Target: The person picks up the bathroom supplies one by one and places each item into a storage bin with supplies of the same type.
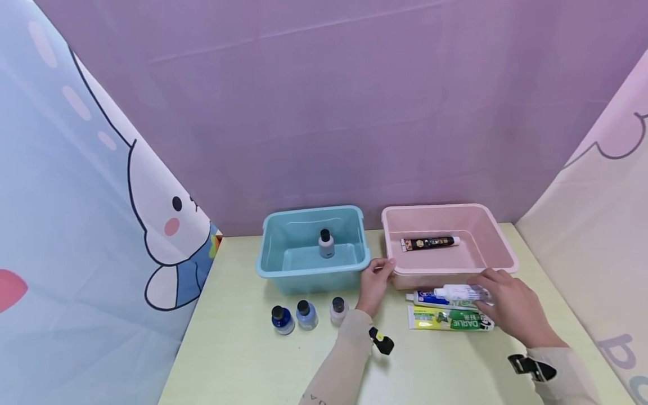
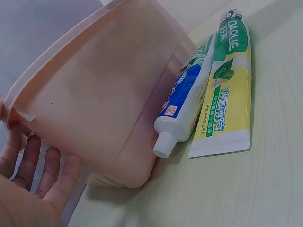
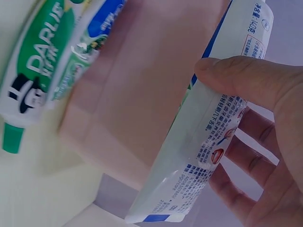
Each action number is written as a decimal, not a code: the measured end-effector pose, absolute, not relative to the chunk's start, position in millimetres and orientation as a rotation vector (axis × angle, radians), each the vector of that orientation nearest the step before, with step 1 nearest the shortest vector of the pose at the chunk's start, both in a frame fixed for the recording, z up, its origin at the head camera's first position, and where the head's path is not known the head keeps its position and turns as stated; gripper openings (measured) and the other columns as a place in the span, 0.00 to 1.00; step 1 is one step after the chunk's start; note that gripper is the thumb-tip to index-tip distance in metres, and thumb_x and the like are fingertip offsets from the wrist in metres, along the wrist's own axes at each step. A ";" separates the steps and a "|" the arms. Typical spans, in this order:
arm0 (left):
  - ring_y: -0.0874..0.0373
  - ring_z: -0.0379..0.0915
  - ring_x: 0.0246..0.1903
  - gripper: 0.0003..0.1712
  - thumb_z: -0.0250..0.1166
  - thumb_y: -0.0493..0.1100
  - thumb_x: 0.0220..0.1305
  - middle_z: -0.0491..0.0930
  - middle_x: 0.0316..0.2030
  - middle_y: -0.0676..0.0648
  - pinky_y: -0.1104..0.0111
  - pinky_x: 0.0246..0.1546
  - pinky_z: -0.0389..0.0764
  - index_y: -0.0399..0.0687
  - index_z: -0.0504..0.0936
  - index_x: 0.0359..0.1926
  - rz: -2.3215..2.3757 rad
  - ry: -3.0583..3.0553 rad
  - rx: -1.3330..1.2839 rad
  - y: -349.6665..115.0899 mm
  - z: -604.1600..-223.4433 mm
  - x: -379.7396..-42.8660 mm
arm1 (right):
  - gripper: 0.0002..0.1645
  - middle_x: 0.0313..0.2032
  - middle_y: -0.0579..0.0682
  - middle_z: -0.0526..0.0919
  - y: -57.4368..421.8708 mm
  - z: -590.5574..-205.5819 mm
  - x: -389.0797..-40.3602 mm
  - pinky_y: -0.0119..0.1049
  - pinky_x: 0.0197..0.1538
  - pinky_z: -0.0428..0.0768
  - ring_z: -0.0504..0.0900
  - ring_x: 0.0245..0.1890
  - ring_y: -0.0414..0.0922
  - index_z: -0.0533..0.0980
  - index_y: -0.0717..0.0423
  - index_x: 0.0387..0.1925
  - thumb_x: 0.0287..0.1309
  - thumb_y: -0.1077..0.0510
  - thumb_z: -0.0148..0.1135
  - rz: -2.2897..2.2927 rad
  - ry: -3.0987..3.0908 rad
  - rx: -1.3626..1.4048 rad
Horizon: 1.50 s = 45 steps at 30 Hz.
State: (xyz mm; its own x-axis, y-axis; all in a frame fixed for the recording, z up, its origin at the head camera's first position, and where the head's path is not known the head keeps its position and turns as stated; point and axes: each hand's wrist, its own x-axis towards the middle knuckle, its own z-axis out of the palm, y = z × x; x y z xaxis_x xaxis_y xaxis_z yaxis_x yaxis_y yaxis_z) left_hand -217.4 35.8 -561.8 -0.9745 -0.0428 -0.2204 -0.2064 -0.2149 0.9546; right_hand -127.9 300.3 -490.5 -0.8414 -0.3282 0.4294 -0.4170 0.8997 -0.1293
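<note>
My left hand [image 1: 373, 288] grips the front left corner of the pink bin [image 1: 430, 279], its fingers under the rim in the left wrist view. In front of that bin, my right hand [image 1: 518, 309] holds a white toothpaste tube [image 3: 203, 132], thumb on one side and fingers on the other. The held tube overlaps a blue, white and green toothpaste tube [image 2: 182, 92] in the head view. Beside that one lies a green and yellow Darlie toothpaste tube [image 2: 227, 99]. A black toothpaste tube [image 1: 429, 243] rests inside the pink bin.
Left of the pink bin stands a teal bin [image 1: 314, 281] with a dark-capped bottle [image 1: 326, 246] inside. On the table before it are a dark blue bottle [image 1: 283, 322], a light blue bottle [image 1: 306, 316] and a pale bottle [image 1: 338, 313]. A purple cloth [image 1: 324, 112] hangs behind.
</note>
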 end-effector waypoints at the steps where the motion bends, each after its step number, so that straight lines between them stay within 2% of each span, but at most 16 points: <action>1: 0.58 0.79 0.42 0.14 0.71 0.50 0.66 0.81 0.45 0.49 0.62 0.52 0.85 0.47 0.84 0.44 2.352 1.897 -0.304 35.9 -561.6 -217.6 | 0.29 0.39 0.50 0.86 300.3 -488.6 -129.4 0.54 0.33 0.82 0.83 0.37 0.53 0.85 0.52 0.42 0.30 0.58 0.85 0.302 -2.651 0.554; 5: 0.58 0.80 0.42 0.14 0.71 0.50 0.66 0.81 0.45 0.48 0.57 0.55 0.84 0.45 0.84 0.44 2.362 1.892 -0.301 36.4 -560.9 -217.8 | 0.29 0.39 0.49 0.86 299.6 -482.6 -135.1 0.53 0.33 0.83 0.83 0.36 0.50 0.85 0.53 0.43 0.30 0.59 0.85 0.304 -2.619 0.588; 9: 0.58 0.80 0.41 0.14 0.71 0.49 0.66 0.81 0.44 0.48 0.54 0.57 0.84 0.44 0.84 0.44 2.360 1.898 -0.300 36.9 -561.0 -217.2 | 0.29 0.40 0.51 0.87 298.8 -478.1 -141.3 0.55 0.36 0.84 0.84 0.38 0.53 0.85 0.54 0.44 0.32 0.58 0.85 0.305 -2.615 0.600; 13: 0.58 0.80 0.42 0.14 0.70 0.50 0.67 0.81 0.45 0.48 0.55 0.57 0.84 0.45 0.84 0.44 2.348 1.907 -0.291 36.3 -561.3 -217.0 | 0.29 0.42 0.53 0.87 297.2 -471.2 -147.2 0.57 0.38 0.84 0.84 0.41 0.55 0.85 0.54 0.45 0.35 0.57 0.84 0.308 -2.612 0.613; 23: 0.58 0.79 0.43 0.12 0.70 0.49 0.67 0.81 0.45 0.49 0.52 0.59 0.82 0.46 0.84 0.43 2.351 1.896 -0.302 35.8 -562.2 -217.8 | 0.27 0.43 0.54 0.86 292.6 -457.4 -161.3 0.57 0.38 0.84 0.85 0.41 0.55 0.84 0.55 0.46 0.38 0.59 0.83 0.292 -2.617 0.639; 30: 0.57 0.80 0.43 0.12 0.70 0.49 0.67 0.81 0.44 0.50 0.53 0.59 0.82 0.47 0.84 0.43 2.345 1.888 -0.309 36.0 -561.8 -218.1 | 0.27 0.44 0.56 0.87 291.9 -452.7 -173.0 0.58 0.39 0.83 0.84 0.42 0.56 0.84 0.56 0.45 0.37 0.60 0.83 0.285 -2.587 0.682; 38: 0.58 0.79 0.42 0.12 0.71 0.49 0.67 0.81 0.44 0.49 0.54 0.58 0.83 0.46 0.84 0.43 2.354 1.884 -0.307 37.1 -563.8 -218.6 | 0.27 0.44 0.54 0.87 291.1 -447.8 -183.9 0.58 0.39 0.83 0.84 0.43 0.56 0.85 0.54 0.45 0.37 0.61 0.82 0.286 -2.567 0.729; 42: 0.58 0.79 0.42 0.13 0.70 0.49 0.67 0.81 0.45 0.48 0.55 0.57 0.84 0.45 0.84 0.44 2.351 1.898 -0.296 36.9 -564.5 -218.5 | 0.26 0.44 0.55 0.87 291.0 -444.2 -190.2 0.58 0.36 0.83 0.86 0.40 0.57 0.84 0.54 0.45 0.38 0.61 0.82 0.274 -2.588 0.720; 45: 0.58 0.79 0.42 0.12 0.70 0.49 0.67 0.81 0.45 0.49 0.55 0.57 0.83 0.46 0.84 0.43 2.353 1.891 -0.302 37.2 -564.3 -218.6 | 0.26 0.45 0.56 0.87 291.7 -439.6 -196.0 0.58 0.33 0.82 0.86 0.35 0.58 0.84 0.54 0.45 0.38 0.61 0.83 0.257 -2.611 0.709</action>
State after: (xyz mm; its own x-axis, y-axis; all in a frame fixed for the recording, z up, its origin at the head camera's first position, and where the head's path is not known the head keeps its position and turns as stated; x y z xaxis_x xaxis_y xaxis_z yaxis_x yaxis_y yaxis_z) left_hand -218.6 37.2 -564.3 -0.9745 -0.0402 -0.2209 -0.2071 -0.2197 0.9533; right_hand -196.0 291.7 -439.6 -0.7815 -0.4402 0.4422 -0.5180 0.8528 -0.0665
